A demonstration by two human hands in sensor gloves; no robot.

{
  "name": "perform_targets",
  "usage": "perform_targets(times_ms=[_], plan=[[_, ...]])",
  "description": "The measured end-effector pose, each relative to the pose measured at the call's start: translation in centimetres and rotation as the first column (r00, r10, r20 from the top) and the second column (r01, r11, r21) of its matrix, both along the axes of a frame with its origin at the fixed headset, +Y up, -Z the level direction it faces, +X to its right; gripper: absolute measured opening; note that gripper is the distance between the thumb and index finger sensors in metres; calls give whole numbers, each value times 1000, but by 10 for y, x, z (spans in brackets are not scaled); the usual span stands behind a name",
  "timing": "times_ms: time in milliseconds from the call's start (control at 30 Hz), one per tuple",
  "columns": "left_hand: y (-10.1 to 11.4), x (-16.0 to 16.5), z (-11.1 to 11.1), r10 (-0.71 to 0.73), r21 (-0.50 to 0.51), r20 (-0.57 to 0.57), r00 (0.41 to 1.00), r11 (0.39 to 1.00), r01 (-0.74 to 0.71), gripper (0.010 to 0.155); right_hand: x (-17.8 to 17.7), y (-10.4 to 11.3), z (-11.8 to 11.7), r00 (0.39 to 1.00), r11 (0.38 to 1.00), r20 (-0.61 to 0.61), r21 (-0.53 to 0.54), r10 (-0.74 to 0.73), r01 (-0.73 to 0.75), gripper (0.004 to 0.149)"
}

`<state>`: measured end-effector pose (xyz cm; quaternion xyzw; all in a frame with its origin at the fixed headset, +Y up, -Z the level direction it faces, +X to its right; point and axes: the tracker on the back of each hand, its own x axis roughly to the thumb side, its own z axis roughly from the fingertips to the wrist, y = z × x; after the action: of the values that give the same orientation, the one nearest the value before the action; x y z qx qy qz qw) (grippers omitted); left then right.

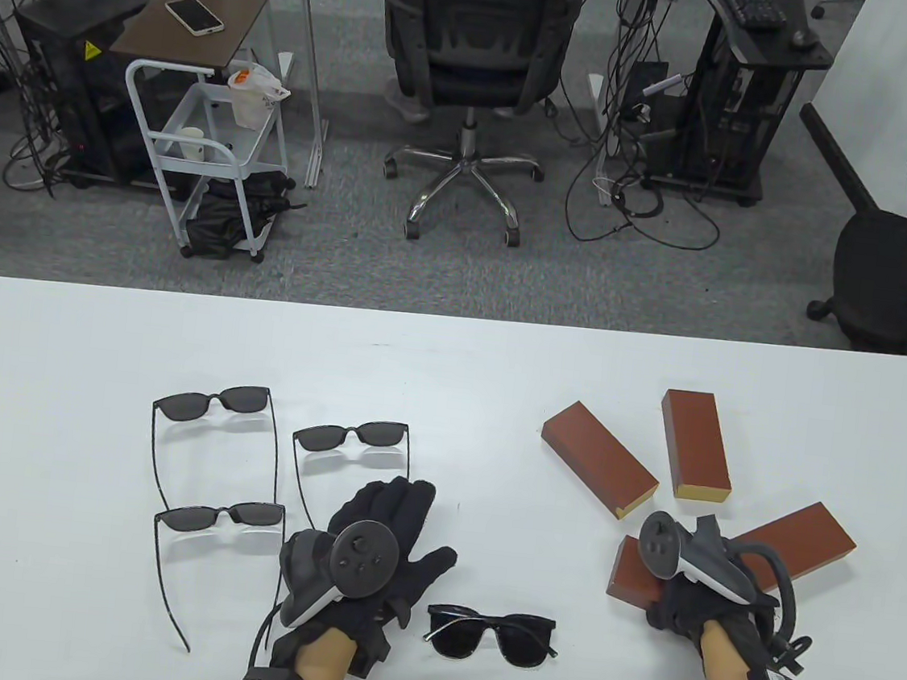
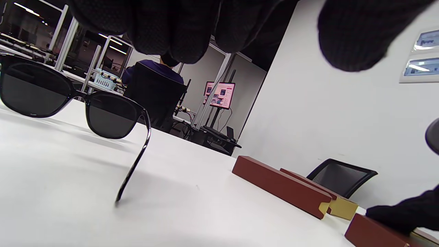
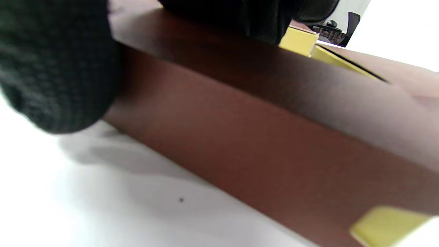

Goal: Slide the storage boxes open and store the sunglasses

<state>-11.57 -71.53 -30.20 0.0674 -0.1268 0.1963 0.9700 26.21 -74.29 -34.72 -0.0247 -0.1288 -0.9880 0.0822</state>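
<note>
- Table view: right hand [image 1: 686, 591] grips the nearest brown storage box [image 1: 631, 573].
- Left hand [image 1: 371, 546] hovers, fingers spread wide, beside folded sunglasses [image 1: 489, 634].

White bench [image 1: 54, 363], rounded far corners. On its left half: three pairs of sunglasses with temples unfolded [image 1: 214, 402] [image 1: 352, 436] [image 1: 223, 516], grouped near one another; a fourth pair, folded [image 1: 490, 634], lies nearer the front edge toward the centre. On its right half: four reddish-brown storage boxes [image 1: 599, 458] [image 1: 694, 444] [image 1: 797, 542] [image 1: 629, 577], fanned out, yellow inner trays showing at the ends.
</note>
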Motion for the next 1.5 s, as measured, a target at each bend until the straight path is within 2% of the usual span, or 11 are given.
perform_targets(times_ms=[133,267,367,433,633,833,967,1133,1233,1400,1500], plan=[[1,4,1,-21,2,62,998,1000,21,85,3,14,-1,979,979,21,26,-203,202,89],[4,12,2,-20,11,177,984,1000,18,89,-15,35,0,980,979,-59,62,-189,192,88],[5,20,3,32,-27,305,952,999,-25,92,-41,49,4,967,977,-173,75,-187,202,88],[7,24,5,33,-21,327,944,999,-28,95,-61,56,9,954,976,-245,86,-174,200,88],[14,26,9,42,11,341,939,999,-49,101,-121,75,28,883,963,-434,108,-179,248,87],[15,20,9,50,9,319,946,998,-56,105,-154,85,36,840,947,-492,87,-230,310,87],[7,16,4,214,-176,302,929,970,-167,104,-166,90,37,821,936,-510,81,-255,341,87],[9,11,-1,299,-227,285,911,944,-239,97,-165,91,37,808,930,-523,77,-270,361,87],[13,8,-4,353,-266,280,893,922,-281,97,-155,93,36,765,890,-537,58,-355,453,85],[16,-5,-6,377,-275,256,890,911,-307,97,-125,94,33,757,867,-522,65,-392,493,88],[17,-15,-8,426,-300,239,873,887,-351,96,-98,92,31,734,811,-483,79,-478,580,92]])
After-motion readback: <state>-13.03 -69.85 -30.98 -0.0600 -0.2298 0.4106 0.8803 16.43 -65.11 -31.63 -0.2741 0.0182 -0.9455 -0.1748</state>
